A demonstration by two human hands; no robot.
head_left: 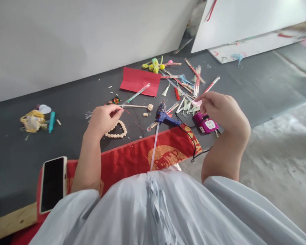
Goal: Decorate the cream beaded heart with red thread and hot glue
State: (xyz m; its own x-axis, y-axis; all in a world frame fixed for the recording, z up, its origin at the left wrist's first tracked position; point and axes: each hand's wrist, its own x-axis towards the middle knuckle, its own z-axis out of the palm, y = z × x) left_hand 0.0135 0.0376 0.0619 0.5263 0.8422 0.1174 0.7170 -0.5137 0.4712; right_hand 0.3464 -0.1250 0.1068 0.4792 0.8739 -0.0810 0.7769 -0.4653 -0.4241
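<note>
My left hand (105,117) pinches the end of a thin cream stick (134,106) that points right and ends in a small round cream knob (150,107). A fine red thread (135,121) trails from near those fingertips. Below them lies a beaded cream ring (116,131), partly behind the hand. My right hand (218,107) is raised over the table's right part with its fingers curled together. Whatever they hold, if anything, is too small to make out. Between the hands rests a blue hot glue gun (167,117) with a glue stick (155,146) in its back.
Behind are red paper (140,81), wrapped sticks (197,81), tassels (165,90) and a yellow-green pompom piece (155,65). A purple power box (206,123) with a black cord sits right. A red towel (127,151), phone (53,183) and teal pen (51,121) are nearer or left.
</note>
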